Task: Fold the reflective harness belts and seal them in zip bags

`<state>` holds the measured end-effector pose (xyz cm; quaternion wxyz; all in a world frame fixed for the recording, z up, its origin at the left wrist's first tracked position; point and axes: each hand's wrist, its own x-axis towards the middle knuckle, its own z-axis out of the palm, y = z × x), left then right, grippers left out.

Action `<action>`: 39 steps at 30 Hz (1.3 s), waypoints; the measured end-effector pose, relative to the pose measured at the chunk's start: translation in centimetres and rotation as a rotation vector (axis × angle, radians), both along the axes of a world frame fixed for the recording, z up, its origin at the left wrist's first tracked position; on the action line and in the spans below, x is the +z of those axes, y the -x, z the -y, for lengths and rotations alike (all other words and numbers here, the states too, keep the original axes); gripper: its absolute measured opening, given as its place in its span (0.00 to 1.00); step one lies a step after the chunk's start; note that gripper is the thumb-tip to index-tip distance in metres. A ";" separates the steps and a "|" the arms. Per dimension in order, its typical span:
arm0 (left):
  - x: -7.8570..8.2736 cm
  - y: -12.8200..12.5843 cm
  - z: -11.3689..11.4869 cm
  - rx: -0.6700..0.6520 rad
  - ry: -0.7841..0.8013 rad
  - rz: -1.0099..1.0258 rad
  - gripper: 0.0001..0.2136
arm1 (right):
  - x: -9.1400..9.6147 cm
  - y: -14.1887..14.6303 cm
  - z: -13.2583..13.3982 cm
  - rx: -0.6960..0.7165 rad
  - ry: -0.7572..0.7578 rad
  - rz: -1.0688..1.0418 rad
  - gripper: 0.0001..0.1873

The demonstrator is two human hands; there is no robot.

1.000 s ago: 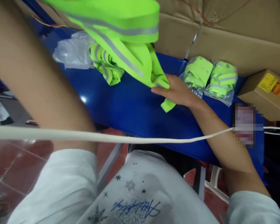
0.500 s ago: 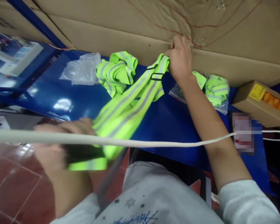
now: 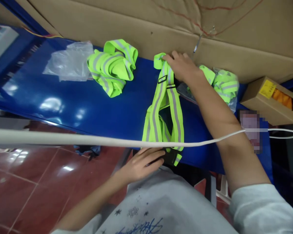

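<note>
A neon green reflective vest with grey stripes lies stretched lengthwise across the blue table. My right hand presses its far end down near the cardboard wall, fingers closed on the strap. My left hand holds the near end at the table's front edge, fingers curled round the dark buckle part. A second vest, crumpled, lies to the left on the table.
An empty clear plastic bag lies at the far left. Bagged vests sit behind my right arm. A brown carton stands at the right. Cardboard walls the back. A white cable crosses the view.
The vest was held up in the air, then pulled out long and laid flat on the table. My right hand came down to the table's back; my left moved to the front edge.
</note>
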<state>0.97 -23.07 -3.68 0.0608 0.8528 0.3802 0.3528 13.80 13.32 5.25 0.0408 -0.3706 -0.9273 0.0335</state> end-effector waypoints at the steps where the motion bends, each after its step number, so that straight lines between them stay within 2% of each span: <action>1: 0.0 -0.1 0.2 -0.011 -0.016 -0.012 0.11 | 0.2 -0.5 0.5 0.012 0.010 -0.006 0.40; 2: 0.0 -0.2 0.3 -0.017 -0.023 -0.008 0.11 | 0.3 -1.0 1.1 0.019 0.009 -0.024 0.46; 4: 0.2 -0.4 0.2 -0.011 -0.002 0.034 0.10 | 0.2 -2.5 3.3 0.012 -0.033 -0.109 0.48; 6: 0.6 -0.6 0.0 -0.014 0.044 0.082 0.08 | -0.4 -4.6 6.6 -0.014 -0.078 -0.220 0.42; 8: 0.8 -0.7 0.1 -0.030 0.086 0.140 0.09 | -1.3 -7.1 10.8 0.067 -0.090 -0.547 0.29; 9: 0.9 -0.8 0.2 -0.031 0.098 0.179 0.09 | -1.7 -8.4 13.0 0.089 -0.093 -0.587 0.26; 10: 1.1 -0.9 0.4 -0.013 0.107 0.225 0.10 | -2.2 -9.6 15.1 0.121 -0.076 -0.590 0.22; 12: 1.4 -1.7 0.8 0.111 0.153 0.323 0.11 | -2.9 -11.6 18.7 0.260 0.047 -0.518 0.18; 14: 2.2 -3.0 0.9 0.286 0.261 0.381 0.15 | -3.6 -12.5 20.9 0.303 0.176 -0.389 0.23; 16: 3.3 -4.6 0.5 0.398 0.388 0.382 0.18 | -4.2 -12.6 21.9 0.309 0.204 -0.294 0.25; 20: 4.7 -6.8 -0.8 0.441 0.476 0.286 0.19 | -5.1 -11.8 21.9 0.290 0.134 -0.256 0.22; 22: 4.5 -6.6 -1.1 0.436 0.457 0.191 0.21 | -5.2 -11.6 21.7 0.246 0.095 -0.336 0.18; 24: 4.0 -5.7 -1.0 0.417 0.418 0.072 0.26 | -5.1 -11.7 21.7 0.210 0.062 -0.429 0.10; 26: 3.5 -4.4 -0.7 0.405 0.368 -0.037 0.31 | -4.7 -12.0 21.6 0.237 0.077 -0.468 0.04; 29: 3.2 -2.9 0.2 0.383 0.323 -0.124 0.32 | -3.7 -12.6 21.9 0.332 0.157 -0.397 0.08; 33: 2.9 -1.9 1.5 0.435 0.269 -0.032 0.28 | -2.6 -13.9 23.9 0.333 0.164 -0.240 0.24; 36: 2.6 -1.7 2.2 0.463 0.308 0.040 0.24 | -2.5 -14.6 26.9 0.317 0.037 -0.185 0.33; 39: 2.3 -1.8 2.4 0.417 0.368 0.071 0.23 | -3.0 -14.2 29.9 0.353 -0.122 -0.191 0.28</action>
